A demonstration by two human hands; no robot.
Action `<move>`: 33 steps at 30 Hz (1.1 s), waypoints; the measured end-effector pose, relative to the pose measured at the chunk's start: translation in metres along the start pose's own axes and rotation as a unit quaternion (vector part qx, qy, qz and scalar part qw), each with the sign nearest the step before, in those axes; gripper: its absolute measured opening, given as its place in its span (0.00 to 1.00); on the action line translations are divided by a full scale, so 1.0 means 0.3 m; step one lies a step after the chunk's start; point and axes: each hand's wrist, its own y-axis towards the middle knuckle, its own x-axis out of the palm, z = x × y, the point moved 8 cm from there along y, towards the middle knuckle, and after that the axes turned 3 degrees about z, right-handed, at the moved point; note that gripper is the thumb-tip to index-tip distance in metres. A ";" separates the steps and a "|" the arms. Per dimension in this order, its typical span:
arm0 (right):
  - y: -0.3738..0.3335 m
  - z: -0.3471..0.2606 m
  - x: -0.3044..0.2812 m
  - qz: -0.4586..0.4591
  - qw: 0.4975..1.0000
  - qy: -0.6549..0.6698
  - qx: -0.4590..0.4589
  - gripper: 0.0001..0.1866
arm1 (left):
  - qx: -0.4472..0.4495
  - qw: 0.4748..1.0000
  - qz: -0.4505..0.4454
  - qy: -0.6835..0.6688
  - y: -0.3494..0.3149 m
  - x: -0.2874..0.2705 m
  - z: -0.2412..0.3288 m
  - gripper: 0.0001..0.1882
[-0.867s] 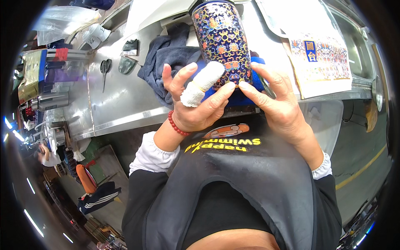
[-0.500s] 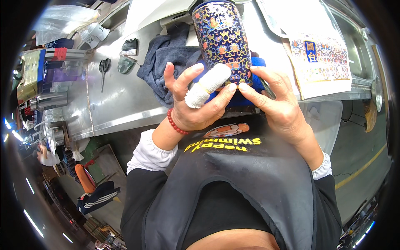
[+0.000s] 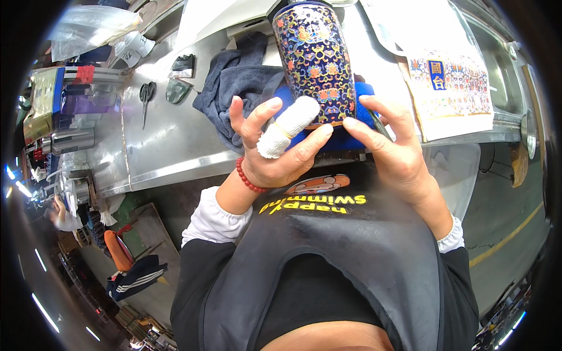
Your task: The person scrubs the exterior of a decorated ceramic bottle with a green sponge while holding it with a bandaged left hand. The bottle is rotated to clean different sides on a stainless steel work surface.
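One wide stainless-steel bench (image 3: 158,146) extends left of the dark-blue, flower-patterned cylindrical vessel (image 3: 315,64), whose gold-edged end points toward the worker. Right of the vessel lies a stack of white sheets printed in bright pattern (image 3: 451,108); left of it, a crumpled grey-blue towel (image 3: 234,82). Under its near end shows a bright-blue cloth (image 3: 345,141), probably worth keeping bunched there as a cushion.

The left hand (image 3: 272,157) and right hand (image 3: 399,149) stand apart from each other at the vessel's near end, fingers spread, neither clasping it. Light, even thumb pressure along the edge should suit that pattern best. The white cloth finger wrap (image 3: 290,127) on the left hand overlaps the vessel's lower left; its soft face seems right for gentle rubbing. A slim dark tool (image 3: 380,126) sits by the right fingers, whether gripped I cannot tell; its tip is best kept off the surface.
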 end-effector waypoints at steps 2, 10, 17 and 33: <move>0.000 0.007 -0.004 0.007 1.000 -0.002 0.014 0.30 | -0.001 1.000 0.003 0.005 0.000 0.002 0.001 0.16; -0.003 0.008 0.002 0.003 1.000 -0.025 0.008 0.30 | -0.004 1.000 -0.009 -0.007 0.005 0.013 0.001 0.16; 0.073 -0.010 -0.042 0.055 0.997 0.040 0.047 0.23 | -0.114 0.991 -0.051 -0.056 -0.008 0.039 -0.069 0.41; 0.118 -0.077 -0.060 0.053 0.992 -0.026 -0.111 0.21 | -0.101 0.991 -0.048 0.070 0.085 0.040 -0.076 0.45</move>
